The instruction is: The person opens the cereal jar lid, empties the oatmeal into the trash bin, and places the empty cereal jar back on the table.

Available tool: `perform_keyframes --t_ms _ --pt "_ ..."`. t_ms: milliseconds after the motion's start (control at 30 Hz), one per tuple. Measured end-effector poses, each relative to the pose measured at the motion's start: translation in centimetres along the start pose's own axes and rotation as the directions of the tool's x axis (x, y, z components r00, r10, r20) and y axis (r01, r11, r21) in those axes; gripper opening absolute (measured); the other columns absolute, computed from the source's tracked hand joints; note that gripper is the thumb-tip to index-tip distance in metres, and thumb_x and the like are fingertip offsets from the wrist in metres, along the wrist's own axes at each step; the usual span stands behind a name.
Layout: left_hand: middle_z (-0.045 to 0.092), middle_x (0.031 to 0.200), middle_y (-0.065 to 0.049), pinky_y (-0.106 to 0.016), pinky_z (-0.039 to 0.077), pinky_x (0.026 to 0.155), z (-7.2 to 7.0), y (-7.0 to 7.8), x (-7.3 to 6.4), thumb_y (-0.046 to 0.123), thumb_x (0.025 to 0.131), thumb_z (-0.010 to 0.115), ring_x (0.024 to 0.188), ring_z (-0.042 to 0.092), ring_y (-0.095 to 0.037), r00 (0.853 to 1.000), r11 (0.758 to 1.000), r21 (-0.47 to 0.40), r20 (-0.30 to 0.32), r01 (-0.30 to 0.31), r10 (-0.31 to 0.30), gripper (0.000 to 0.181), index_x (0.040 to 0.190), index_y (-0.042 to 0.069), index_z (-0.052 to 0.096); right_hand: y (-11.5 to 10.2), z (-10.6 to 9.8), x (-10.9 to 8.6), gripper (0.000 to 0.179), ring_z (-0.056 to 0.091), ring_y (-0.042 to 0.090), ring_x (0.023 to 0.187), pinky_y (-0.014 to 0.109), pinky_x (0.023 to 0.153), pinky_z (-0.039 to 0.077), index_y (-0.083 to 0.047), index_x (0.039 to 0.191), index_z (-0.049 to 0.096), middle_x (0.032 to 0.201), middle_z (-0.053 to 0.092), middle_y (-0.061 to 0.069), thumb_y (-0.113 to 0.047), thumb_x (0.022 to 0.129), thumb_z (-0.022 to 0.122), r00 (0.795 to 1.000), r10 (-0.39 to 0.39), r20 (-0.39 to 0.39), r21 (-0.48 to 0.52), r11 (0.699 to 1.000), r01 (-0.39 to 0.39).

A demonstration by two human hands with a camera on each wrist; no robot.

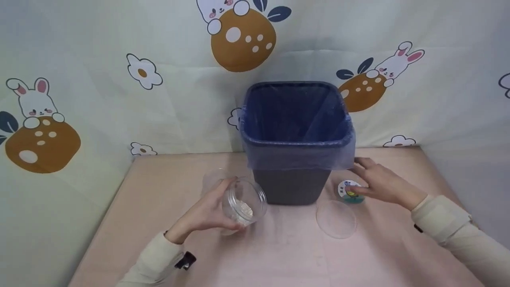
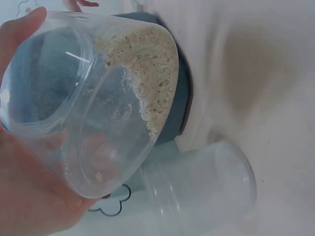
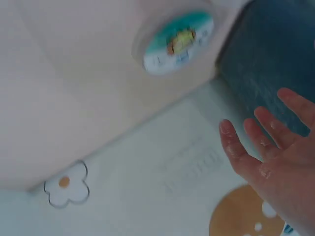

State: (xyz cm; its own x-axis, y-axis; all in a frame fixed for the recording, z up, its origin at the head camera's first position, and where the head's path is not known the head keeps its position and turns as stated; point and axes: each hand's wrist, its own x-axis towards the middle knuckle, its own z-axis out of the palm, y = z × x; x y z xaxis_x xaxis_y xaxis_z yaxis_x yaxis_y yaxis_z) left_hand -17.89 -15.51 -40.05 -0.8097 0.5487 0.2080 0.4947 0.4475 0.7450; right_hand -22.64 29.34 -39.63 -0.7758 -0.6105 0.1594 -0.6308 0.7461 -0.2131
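My left hand [image 1: 209, 211] grips a clear plastic jar [image 1: 255, 195], its fingers and thumb round the sides. The jar is tilted, its open mouth toward the right in the head view. Pale beige flakes [image 2: 150, 69] lie inside along its wall and bottom. My right hand [image 1: 384, 183] is beside the right side of the trash bin [image 1: 287, 187], fingers spread and holding nothing. Below those fingers sits a small round container [image 1: 356, 198] with a cartoon picture on its top. In the right wrist view, bits of residue show on the fingertips [image 3: 227, 129].
The dark bin is lined with a translucent bag [image 1: 295, 157] folded over its rim. A clear round lid [image 1: 336, 219] lies flat on the pink tabletop [image 1: 279, 255]. Another clear jar [image 2: 211, 182] stands behind my left hand. Patterned cloth [image 1: 179, 107] hangs round the table.
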Motion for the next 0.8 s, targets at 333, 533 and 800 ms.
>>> perform_keyframes --t_ms 333,533,800 --pt "0.048 0.134 -0.012 -0.055 0.038 0.098 -1.6 -0.2 -1.2 0.024 0.057 0.093 0.122 0.045 -0.030 0.982 0.989 -0.125 -0.180 -0.078 0.055 0.103 0.142 0.004 0.037 0.1 -8.2 3.9 0.024 0.059 0.039 0.101 0.056 0.083 0.047 0.006 0.113 0.062 0.111 0.062 0.023 -0.005 0.092 0.062 0.969 0.010 -0.246 0.072 0.997 0.008" --pt "0.050 0.135 -0.008 -0.052 0.034 0.102 -2.5 0.2 -1.0 0.022 0.056 0.094 0.125 0.044 -0.026 0.967 0.987 -0.149 -0.256 -0.056 0.017 0.105 0.143 0.006 0.038 -1.3 -12.3 6.9 0.020 0.062 0.035 0.089 0.052 0.079 0.049 0.005 0.105 0.066 0.096 0.067 0.019 -0.011 0.096 0.058 0.952 0.106 -0.287 0.133 0.989 -0.070" --pt "0.051 0.133 -0.010 -0.051 0.034 0.102 -3.2 0.2 -0.9 0.017 0.055 0.094 0.125 0.044 -0.030 0.958 0.981 -0.188 -0.286 -0.052 -0.003 0.104 0.142 0.002 0.038 -2.3 -14.4 10.1 0.033 0.062 0.023 0.068 0.025 0.056 0.044 0.002 0.095 0.072 0.082 0.070 0.013 -0.030 0.094 0.061 0.954 0.206 -0.216 0.121 0.976 -0.183"
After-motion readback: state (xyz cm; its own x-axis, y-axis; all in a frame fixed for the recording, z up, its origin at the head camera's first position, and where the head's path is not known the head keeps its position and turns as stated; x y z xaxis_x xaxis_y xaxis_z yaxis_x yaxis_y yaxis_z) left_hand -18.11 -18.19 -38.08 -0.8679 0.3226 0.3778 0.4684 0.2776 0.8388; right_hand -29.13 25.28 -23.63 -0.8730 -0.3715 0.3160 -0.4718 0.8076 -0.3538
